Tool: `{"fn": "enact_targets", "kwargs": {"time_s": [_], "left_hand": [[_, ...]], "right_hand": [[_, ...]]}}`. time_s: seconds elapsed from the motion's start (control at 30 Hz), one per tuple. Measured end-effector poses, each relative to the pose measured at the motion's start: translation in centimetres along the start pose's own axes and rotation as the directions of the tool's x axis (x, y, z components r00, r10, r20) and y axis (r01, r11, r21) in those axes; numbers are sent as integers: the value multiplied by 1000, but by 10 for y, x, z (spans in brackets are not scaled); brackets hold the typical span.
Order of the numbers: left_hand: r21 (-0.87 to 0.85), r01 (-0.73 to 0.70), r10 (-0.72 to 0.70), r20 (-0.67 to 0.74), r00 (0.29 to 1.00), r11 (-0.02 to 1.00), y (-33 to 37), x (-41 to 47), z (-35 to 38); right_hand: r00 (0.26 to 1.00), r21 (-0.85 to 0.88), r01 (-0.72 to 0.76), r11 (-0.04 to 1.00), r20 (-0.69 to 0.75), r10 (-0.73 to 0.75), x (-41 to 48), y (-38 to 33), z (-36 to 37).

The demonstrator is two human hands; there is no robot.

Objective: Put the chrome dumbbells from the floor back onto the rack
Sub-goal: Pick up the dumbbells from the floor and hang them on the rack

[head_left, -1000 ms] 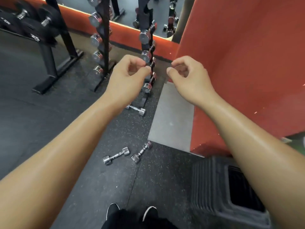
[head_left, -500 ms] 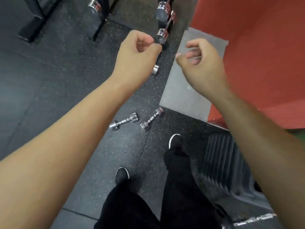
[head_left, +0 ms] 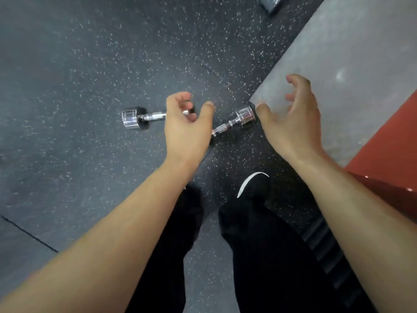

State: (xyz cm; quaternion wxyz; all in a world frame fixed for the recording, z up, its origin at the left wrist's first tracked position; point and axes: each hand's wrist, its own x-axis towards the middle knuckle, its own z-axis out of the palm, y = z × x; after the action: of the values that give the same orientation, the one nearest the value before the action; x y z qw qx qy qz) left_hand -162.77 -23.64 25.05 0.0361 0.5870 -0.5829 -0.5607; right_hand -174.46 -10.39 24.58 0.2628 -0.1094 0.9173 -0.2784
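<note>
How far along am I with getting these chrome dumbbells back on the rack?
Nothing looks done yet: the left dumbbell and right dumbbell lie on the floor. The left hand and right hand hover over them, holding nothing. Left: grip both and carry them to the rack, out of view.

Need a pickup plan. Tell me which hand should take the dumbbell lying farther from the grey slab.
Left. The left hand hangs with loosely curled fingers right over the handle of that dumbbell, while the right hand sits beyond the other dumbbell, by the grey slab.
</note>
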Motion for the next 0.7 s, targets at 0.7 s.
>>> {"fn": "enact_targets", "kwargs": {"time_s": [0.7], "left_hand": [[-60,665,-667,-112,736,744,-196,170,108]], "right_hand": [[967,-84,-129,988,211,145,153,156,197]]}}
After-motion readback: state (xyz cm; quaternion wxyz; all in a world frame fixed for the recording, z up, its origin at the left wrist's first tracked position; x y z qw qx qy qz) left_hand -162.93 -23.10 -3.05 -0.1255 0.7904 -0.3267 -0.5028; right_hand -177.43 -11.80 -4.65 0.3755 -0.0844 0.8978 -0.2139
